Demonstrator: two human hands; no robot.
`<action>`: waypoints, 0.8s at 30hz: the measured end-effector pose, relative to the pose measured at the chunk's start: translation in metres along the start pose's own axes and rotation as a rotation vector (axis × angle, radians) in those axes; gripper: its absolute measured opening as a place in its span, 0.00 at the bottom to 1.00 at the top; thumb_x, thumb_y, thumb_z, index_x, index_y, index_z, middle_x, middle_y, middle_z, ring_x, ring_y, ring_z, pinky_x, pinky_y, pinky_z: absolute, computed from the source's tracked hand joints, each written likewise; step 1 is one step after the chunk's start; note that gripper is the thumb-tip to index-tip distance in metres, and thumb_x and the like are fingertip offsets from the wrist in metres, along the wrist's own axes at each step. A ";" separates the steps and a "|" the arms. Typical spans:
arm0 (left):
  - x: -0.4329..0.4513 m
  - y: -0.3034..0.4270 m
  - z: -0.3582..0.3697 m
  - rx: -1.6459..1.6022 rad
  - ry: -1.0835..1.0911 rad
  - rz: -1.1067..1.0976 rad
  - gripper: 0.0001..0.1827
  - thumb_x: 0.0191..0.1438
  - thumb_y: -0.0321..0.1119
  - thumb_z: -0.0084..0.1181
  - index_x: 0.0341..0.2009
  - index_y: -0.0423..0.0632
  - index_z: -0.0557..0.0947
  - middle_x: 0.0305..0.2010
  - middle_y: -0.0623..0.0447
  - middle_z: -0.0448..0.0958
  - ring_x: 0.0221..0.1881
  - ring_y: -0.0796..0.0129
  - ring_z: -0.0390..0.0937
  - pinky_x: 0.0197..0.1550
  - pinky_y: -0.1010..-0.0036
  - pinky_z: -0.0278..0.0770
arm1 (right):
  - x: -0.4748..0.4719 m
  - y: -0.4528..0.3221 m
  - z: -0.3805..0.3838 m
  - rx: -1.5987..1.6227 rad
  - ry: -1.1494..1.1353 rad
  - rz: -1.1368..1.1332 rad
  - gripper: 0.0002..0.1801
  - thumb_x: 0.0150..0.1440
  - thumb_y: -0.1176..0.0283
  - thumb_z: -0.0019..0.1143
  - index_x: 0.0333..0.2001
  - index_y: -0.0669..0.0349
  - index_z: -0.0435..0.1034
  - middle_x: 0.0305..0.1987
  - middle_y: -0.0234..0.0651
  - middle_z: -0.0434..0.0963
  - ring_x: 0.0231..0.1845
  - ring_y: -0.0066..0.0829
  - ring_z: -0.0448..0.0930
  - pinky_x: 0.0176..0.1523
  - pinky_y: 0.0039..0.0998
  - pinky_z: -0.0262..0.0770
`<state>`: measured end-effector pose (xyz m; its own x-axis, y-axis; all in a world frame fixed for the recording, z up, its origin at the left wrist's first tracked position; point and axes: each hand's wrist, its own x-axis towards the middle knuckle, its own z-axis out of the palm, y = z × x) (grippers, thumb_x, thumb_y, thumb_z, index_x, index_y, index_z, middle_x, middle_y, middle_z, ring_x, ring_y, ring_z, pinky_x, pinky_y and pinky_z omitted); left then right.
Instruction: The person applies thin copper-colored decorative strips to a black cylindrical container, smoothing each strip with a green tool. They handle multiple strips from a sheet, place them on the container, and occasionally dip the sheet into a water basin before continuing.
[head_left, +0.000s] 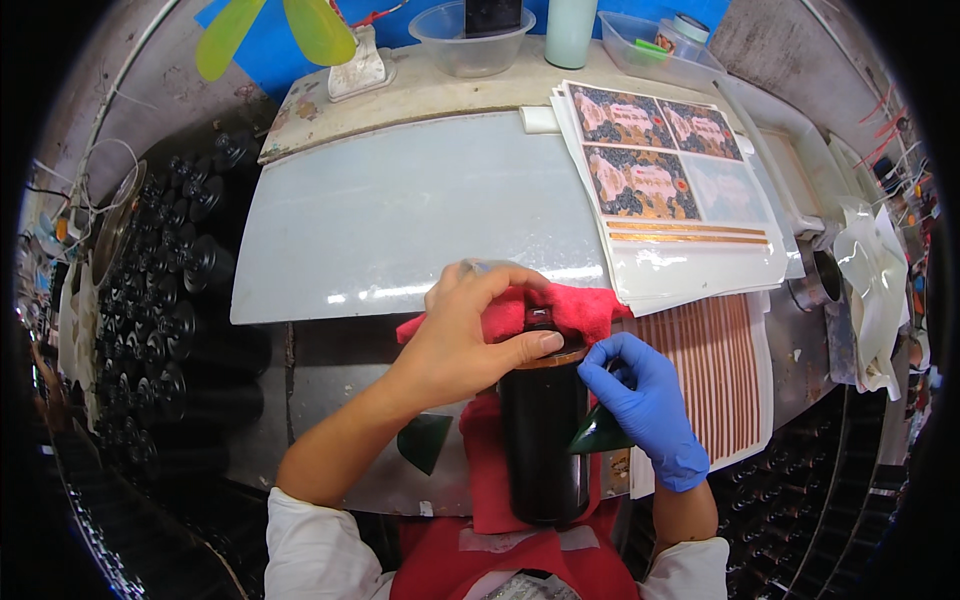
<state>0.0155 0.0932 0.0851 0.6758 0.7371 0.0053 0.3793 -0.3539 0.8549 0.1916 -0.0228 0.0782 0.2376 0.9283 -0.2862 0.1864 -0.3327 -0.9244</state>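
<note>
A glossy black bottle (545, 442) lies on a red cloth (486, 450), its neck pointing away from me and a copper-coloured band (553, 361) around its shoulder. My bare left hand (480, 330) reaches over the neck end, thumb on the shoulder beside the band; its fingers are partly hidden. In a blue glove, my right hand (637, 397) pinches at the right end of the band with thumb and index finger. A dark green scraper blade (600, 431) is held under its other fingers. A second dark green piece (425, 442) rests on the metal table to the left.
A wet grey board (420, 217) slopes ahead. Printed decal sheets (652, 172) lie at its right, above a sheet of copper-coloured strips (705, 375). Many black bottles (195, 330) stand at left, more (772, 487) at lower right. Plastic tubs (472, 56) and a small fan (322, 37) are behind.
</note>
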 end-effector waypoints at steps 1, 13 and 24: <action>0.000 0.000 0.001 0.003 0.003 -0.002 0.25 0.40 0.35 0.68 0.46 0.47 0.76 0.44 0.52 0.73 0.51 0.62 0.62 0.55 0.70 0.60 | 0.000 0.000 0.000 0.007 -0.001 -0.005 0.06 0.52 0.73 0.58 0.32 0.63 0.71 0.24 0.22 0.70 0.20 0.07 0.64 0.25 0.14 0.62; -0.005 -0.011 0.001 -0.095 0.033 0.017 0.29 0.42 0.35 0.67 0.50 0.46 0.73 0.47 0.49 0.68 0.52 0.63 0.62 0.56 0.72 0.61 | 0.001 0.000 0.000 0.006 -0.005 0.007 0.06 0.52 0.73 0.58 0.32 0.63 0.71 0.24 0.22 0.70 0.20 0.08 0.64 0.25 0.13 0.62; -0.004 -0.007 0.006 -0.168 0.103 -0.032 0.29 0.43 0.36 0.66 0.51 0.46 0.72 0.48 0.49 0.66 0.54 0.63 0.62 0.57 0.70 0.60 | 0.002 0.001 0.001 0.014 0.008 0.013 0.06 0.52 0.73 0.58 0.32 0.62 0.71 0.23 0.21 0.69 0.20 0.08 0.63 0.25 0.14 0.61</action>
<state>0.0137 0.0894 0.0765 0.5939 0.8042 0.0225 0.2826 -0.2347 0.9301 0.1913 -0.0213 0.0760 0.2479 0.9225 -0.2957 0.1696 -0.3419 -0.9243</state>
